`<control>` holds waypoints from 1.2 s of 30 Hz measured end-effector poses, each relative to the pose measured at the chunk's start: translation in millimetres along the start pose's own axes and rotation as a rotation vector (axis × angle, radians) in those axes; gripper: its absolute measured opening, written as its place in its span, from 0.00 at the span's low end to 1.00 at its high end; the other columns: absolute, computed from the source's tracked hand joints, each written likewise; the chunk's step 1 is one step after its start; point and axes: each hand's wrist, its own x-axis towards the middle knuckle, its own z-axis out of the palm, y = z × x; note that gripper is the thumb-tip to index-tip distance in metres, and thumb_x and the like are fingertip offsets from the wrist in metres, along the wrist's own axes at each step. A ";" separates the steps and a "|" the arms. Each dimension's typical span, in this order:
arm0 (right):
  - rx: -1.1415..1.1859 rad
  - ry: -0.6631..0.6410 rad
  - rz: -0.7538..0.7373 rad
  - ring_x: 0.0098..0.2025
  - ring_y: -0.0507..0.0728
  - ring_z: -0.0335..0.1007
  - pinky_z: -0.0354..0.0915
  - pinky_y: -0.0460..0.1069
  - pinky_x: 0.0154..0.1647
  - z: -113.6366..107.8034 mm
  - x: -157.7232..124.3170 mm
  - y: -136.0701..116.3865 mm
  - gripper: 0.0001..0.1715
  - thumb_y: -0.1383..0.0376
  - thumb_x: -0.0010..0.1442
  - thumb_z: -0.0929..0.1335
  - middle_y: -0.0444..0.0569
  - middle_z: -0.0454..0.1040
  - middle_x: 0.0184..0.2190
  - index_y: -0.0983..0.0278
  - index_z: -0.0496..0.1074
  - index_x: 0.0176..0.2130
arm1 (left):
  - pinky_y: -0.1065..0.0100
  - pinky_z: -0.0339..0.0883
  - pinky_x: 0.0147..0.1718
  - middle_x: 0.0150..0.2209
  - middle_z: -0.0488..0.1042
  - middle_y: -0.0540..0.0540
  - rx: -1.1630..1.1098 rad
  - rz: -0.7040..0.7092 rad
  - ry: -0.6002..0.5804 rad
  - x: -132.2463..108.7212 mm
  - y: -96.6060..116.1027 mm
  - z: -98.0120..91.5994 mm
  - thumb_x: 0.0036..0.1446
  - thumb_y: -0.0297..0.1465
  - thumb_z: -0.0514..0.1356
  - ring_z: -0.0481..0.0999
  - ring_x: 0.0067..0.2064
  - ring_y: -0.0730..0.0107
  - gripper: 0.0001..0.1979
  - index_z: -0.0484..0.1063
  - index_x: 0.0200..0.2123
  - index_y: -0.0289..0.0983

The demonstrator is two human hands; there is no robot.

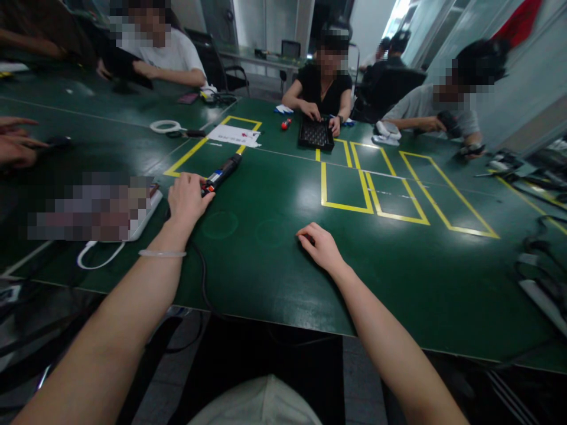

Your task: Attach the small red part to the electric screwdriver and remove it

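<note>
My left hand point(186, 198) is closed around the rear end of a black electric screwdriver point(225, 171), with the thumb on its near side. The tool lies slanted on the green table point(266, 277), its tip pointing away from me. A dark cable runs from beneath my left wrist over the table edge. To the right, my right hand point(319, 247) rests on the table with its fingers curled in, and nothing shows in them. Beyond the screwdriver, a white paper sheet point(234, 136) lies across a yellow tape outline.
A tablet-like device point(144, 218) with a white cable lies left of my forearm. Yellow tape rectangles point(372, 209) mark the right side. Across the table, a person handles a black tray point(316, 134) near a red object point(286, 124). Cables point(538, 236) lie far right.
</note>
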 end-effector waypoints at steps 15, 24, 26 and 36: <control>0.086 0.009 0.010 0.33 0.53 0.68 0.64 0.48 0.37 2.7 2.1 -1.9 0.07 0.66 0.65 0.65 0.47 0.73 0.35 0.62 0.74 0.39 | 0.61 0.69 0.47 0.41 0.77 0.41 -0.696 0.239 -0.251 -17.1 59.0 8.6 0.63 0.43 0.55 0.77 0.42 0.62 0.20 0.70 0.48 0.34; 0.673 -0.092 0.162 0.31 0.51 0.67 0.64 0.47 0.34 11.7 1.2 -9.4 0.19 0.57 0.60 0.70 0.44 0.73 0.33 0.61 0.70 0.48 | 0.68 0.66 0.35 0.31 0.72 0.50 -1.032 0.400 -0.781 -68.7 129.1 -4.9 0.64 0.41 0.57 0.72 0.32 0.71 0.31 0.58 0.67 0.34; 0.746 -0.140 0.162 0.30 0.51 0.67 0.64 0.47 0.34 14.3 0.6 -12.1 0.21 0.55 0.58 0.72 0.44 0.74 0.34 0.61 0.69 0.48 | 0.70 0.64 0.34 0.28 0.68 0.53 -1.038 0.425 -0.828 -72.6 130.1 -2.1 0.64 0.40 0.57 0.70 0.31 0.72 0.33 0.55 0.68 0.34; 0.761 -0.048 0.150 0.32 0.52 0.67 0.64 0.48 0.33 17.8 1.2 -9.2 0.18 0.53 0.58 0.72 0.46 0.73 0.34 0.60 0.69 0.43 | 0.66 0.68 0.36 0.32 0.74 0.46 -1.145 0.361 -0.849 -71.0 128.2 13.3 0.64 0.43 0.58 0.74 0.34 0.69 0.18 0.68 0.45 0.32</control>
